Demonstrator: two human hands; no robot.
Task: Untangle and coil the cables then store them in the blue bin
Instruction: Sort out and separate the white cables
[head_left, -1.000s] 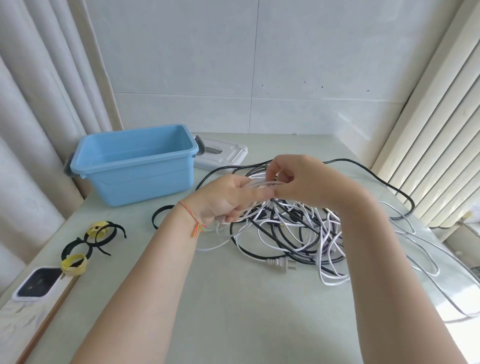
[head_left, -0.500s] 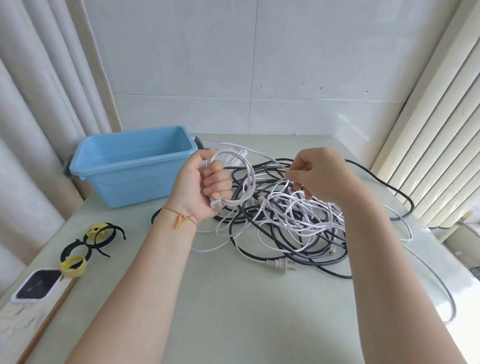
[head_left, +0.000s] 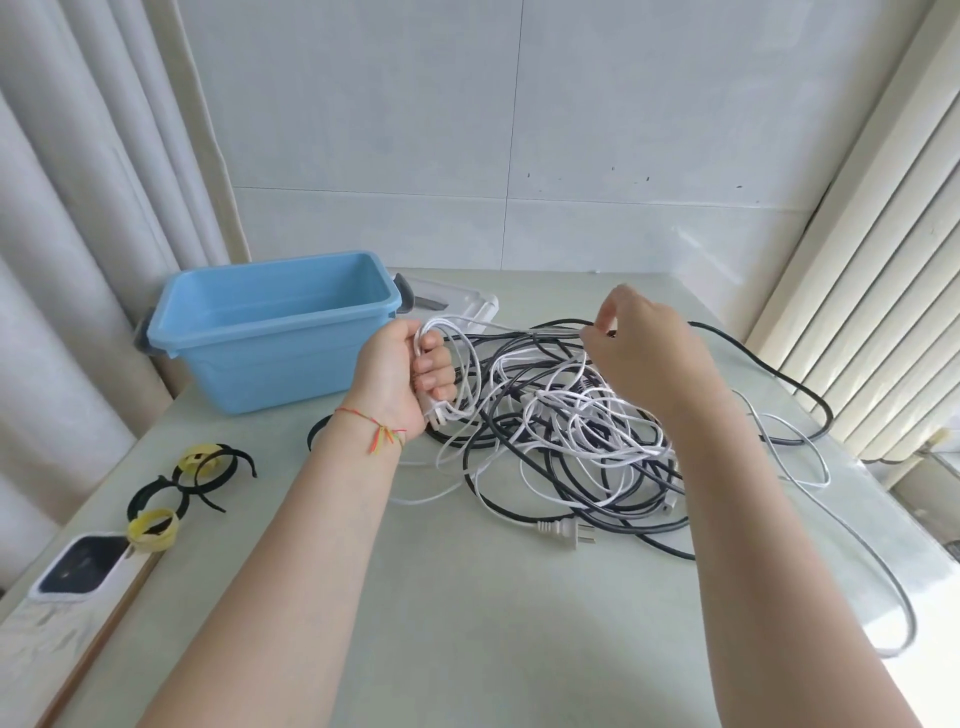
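Note:
A tangle of white and black cables (head_left: 566, 447) lies on the pale table, right of centre. My left hand (head_left: 402, 376) grips a small coil of white cable (head_left: 457, 364) held upright just right of the blue bin (head_left: 270, 332). My right hand (head_left: 641, 353) is raised over the tangle and pinches a strand of cable between thumb and fingers. A white plug (head_left: 566, 535) lies at the front of the pile. The blue bin stands open at the back left with nothing visible inside.
Black and yellow hook-and-loop ties (head_left: 176, 488) lie at the left. A phone (head_left: 78, 566) rests near the left front edge. The bin's white lid (head_left: 457, 301) lies behind the bin. Long cable loops (head_left: 810, 410) trail toward the table's right edge. Curtains hang on both sides.
My hands have parted: the left lifted toward the bin with a white coil, the right rose to the right, drawing a strand up from the tangle.

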